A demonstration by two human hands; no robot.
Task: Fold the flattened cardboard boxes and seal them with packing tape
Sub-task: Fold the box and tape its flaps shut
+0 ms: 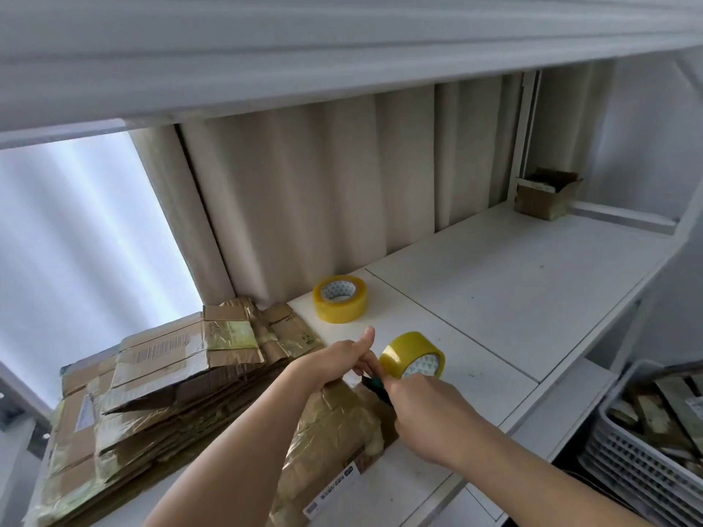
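Note:
A brown cardboard box, covered in old tape, lies on the white shelf in front of me. My left hand rests on its far end, thumb up, fingers curled at the tape roll's edge. A yellow tape roll stands on edge just beyond the box. My right hand grips a small green-handled tool next to the roll. A stack of flattened cardboard boxes lies at the left. A second yellow tape roll lies flat further back.
The white shelf stretches to the right. A small open cardboard box stands at its far right corner. A white plastic crate with cardboard pieces sits low at the right. Another shelf hangs overhead; curtains hang behind.

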